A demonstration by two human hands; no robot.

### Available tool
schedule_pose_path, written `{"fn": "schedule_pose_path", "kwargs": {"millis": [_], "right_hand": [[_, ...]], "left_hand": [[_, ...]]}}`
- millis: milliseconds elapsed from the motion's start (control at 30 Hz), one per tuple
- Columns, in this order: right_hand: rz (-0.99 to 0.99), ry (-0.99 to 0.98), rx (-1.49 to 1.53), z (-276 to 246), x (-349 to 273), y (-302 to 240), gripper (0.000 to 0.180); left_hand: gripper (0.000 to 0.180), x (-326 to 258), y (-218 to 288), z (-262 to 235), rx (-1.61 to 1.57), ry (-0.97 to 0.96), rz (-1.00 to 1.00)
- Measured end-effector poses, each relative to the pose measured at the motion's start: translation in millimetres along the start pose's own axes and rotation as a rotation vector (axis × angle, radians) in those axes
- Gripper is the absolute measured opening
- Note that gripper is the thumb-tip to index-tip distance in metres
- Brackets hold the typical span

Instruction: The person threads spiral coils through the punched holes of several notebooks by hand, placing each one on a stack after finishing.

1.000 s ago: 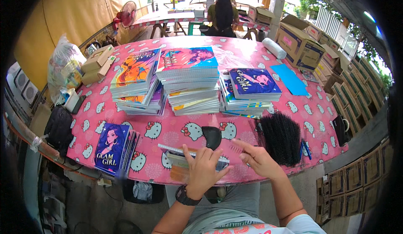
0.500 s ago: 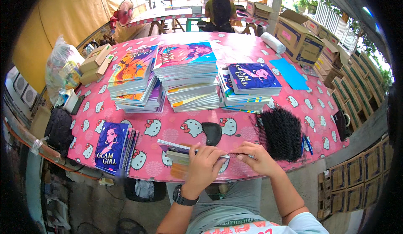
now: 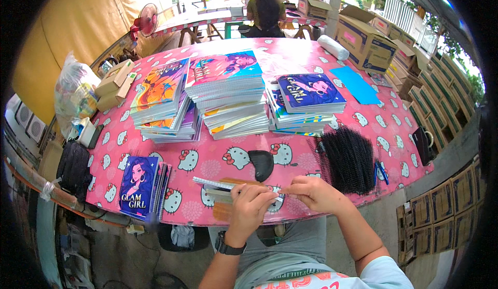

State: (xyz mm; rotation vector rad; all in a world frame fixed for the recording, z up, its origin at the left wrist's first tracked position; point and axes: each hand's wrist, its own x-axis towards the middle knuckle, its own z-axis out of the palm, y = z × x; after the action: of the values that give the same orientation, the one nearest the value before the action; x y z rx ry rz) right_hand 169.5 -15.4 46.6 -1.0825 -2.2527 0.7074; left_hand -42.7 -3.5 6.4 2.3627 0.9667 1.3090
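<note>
Left hand (image 3: 249, 205) over table (image 3: 189, 211); fan (image 3: 147, 20) beyond

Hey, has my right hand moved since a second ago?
Yes. Judged against the black half-round object, your right hand has brought its fingertips toward your body, lower in the view.

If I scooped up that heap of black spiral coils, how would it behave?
The heap of black spiral coils would probably feel light for its bulk, since it looks made of thin, open loops. Their slender, spring-like shape suggests they'd flex rather than stay stiff. Some might snag and come up together, as they lie closely crowded.
</note>
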Motion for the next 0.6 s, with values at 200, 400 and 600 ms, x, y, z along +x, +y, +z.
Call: {"fn": "schedule_pose_path", "kwargs": {"millis": [200,400,600], "right_hand": [[-0.008,-0.072,-0.032,-1,-8,-1,0.032],[0.057,0.212,0.033,10,-2,-12,0.036],[0.261,-0.003,0.331,6,22,25,0.033]], "left_hand": [[0.018,2,6,3,0.019,0.034,-0.077],[0.022,5,9,5,0.046,-0.067,-0.058],[0.017,1,7,-4,0.175,-0.19,-0.048]]}}
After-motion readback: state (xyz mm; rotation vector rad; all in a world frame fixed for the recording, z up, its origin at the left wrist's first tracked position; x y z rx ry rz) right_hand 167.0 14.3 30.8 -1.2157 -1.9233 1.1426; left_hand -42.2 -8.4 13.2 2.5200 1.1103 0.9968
